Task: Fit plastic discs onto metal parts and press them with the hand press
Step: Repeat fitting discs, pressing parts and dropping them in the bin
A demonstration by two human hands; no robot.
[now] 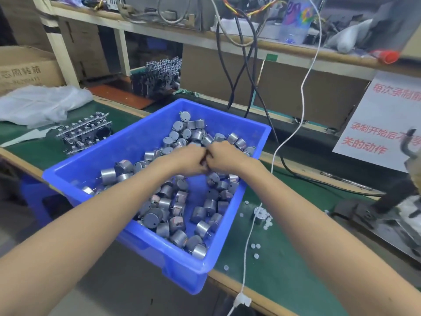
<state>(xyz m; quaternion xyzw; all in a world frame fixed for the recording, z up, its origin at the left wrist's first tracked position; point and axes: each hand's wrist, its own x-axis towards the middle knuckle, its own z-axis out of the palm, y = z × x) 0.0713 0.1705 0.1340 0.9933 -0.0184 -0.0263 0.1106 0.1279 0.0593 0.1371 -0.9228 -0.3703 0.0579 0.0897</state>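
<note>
Bare forearms (91,224) reach from the lower corners and meet over one blue plastic bin (145,142). The bin is the largest object; it sits on the green bench mat (284,258) and holds the cylindrical metal parts (173,210) in a loose heap. One hand press (387,201) stands at the right edge, partly cut off and well apart from the hands. Left hand (186,161) and right hand (224,156) touch above the heap, both curled inward; what they pinch is hidden, so neither grip can be told. The step is probably seating a disc on a part. To do it well, set the disc square and flat, working over the bin so that a dropped piece is caught. Count: two hands; several dozen heaped parts, too many for an exact tally; one upright part (258,213) on the mat right of the bin; roughly a dozen white plastic discs (255,246) scattered near it.
</note>
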